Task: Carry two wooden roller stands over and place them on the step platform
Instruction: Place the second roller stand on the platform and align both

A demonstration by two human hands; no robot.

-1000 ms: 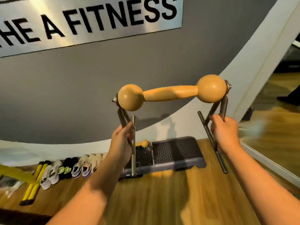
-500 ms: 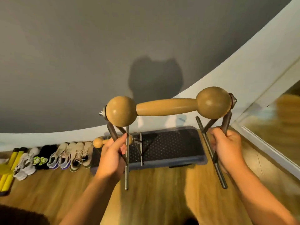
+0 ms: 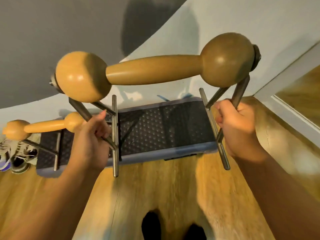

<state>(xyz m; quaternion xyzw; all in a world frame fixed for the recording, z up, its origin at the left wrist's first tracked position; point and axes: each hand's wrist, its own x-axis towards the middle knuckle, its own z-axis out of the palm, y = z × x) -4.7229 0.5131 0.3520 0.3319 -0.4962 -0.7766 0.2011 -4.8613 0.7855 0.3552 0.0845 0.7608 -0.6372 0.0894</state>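
I hold a wooden roller stand in the air over the step platform: a tan roller with a ball at each end on grey metal legs. My left hand grips the left leg frame and my right hand grips the right leg frame. The stand's foot bars hang just above the platform's dark studded top. A second roller stand rests on the platform's left end, partly hidden behind my left hand.
The platform lies on a wooden floor against a grey and white wall. Several shoes line the wall at the left. A mirror edge runs along the right. My feet show at the bottom.
I have come closer to the platform and looked further down. The held stand has come lower and nearer, now over the platform's right part.
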